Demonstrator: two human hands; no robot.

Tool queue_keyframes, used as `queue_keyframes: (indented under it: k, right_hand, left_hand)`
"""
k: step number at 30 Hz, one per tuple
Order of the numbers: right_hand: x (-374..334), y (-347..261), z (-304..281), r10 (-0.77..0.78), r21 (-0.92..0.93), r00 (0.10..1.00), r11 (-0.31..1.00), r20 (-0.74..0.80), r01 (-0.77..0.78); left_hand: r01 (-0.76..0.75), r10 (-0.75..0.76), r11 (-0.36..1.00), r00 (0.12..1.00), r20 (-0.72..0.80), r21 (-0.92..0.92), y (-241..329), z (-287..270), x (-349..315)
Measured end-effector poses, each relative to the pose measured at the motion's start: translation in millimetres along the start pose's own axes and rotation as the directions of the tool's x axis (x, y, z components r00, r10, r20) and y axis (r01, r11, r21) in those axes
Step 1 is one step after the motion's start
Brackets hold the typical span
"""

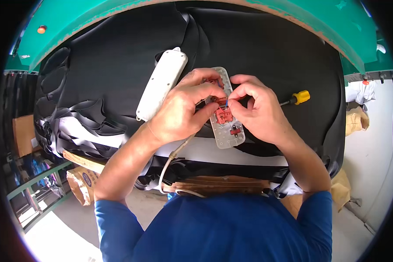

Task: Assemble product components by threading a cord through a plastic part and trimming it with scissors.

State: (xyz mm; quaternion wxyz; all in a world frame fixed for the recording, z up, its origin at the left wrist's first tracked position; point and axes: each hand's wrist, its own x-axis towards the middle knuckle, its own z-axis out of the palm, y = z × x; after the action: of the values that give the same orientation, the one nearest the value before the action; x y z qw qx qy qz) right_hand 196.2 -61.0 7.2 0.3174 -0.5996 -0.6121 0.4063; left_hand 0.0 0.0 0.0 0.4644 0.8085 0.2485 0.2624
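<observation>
Ample sheet (270,41) beyond hands (181,107) (261,108) at casing (225,141) edges

A green frame (349,28) arched across the far side, a round orange knob (41,29) at its left. Inside its curve spread black sheeting (118,56), creased and overlapping, bunched into loose folds at the left edge. Below those folds, a brown paper bag (80,185) stood near a green railing (56,178); another crumpled brown bag (356,121) showed at far right.

Hands (179,107) (260,110) close together, fingers (206,91) curled
</observation>
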Motion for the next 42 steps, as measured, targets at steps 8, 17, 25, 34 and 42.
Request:
queue_keyframes:
  k: [8, 17, 25, 34, 42]
  right_hand:
    - [1, 6, 15, -0.232, -0.164, 0.965, 0.964, -0.122, 0.211]
    - [2, 10, 5, -0.224, -0.028, 0.973, 0.975, -0.064, 0.222]
    - [0, -9, 10, -0.019, -0.035, 0.998, 0.999, -0.054, 0.017]
    - [5, 1, 8, 0.014, 0.031, 1.0, 0.999, -0.017, -0.013]
    - [3, -14, 7, -0.016, -0.304, 1.0, 0.953, -0.014, 0.011]
  left_hand:
    - [-0.008, 0.009, 0.995, 1.0, -0.019, 0.096, 2, -3, -2]
    - [-0.059, 0.068, 0.987, 0.996, -0.061, 0.149, -1, 2, -1]
    - [-0.099, 0.119, 0.982, 0.985, -0.123, 0.158, -5, 5, -4]
    - [-0.163, 0.202, 0.956, 0.969, -0.144, 0.243, -6, 3, -5]
    - [-0.184, 0.25, 0.948, 0.935, -0.25, 0.261, -12, 9, -8]
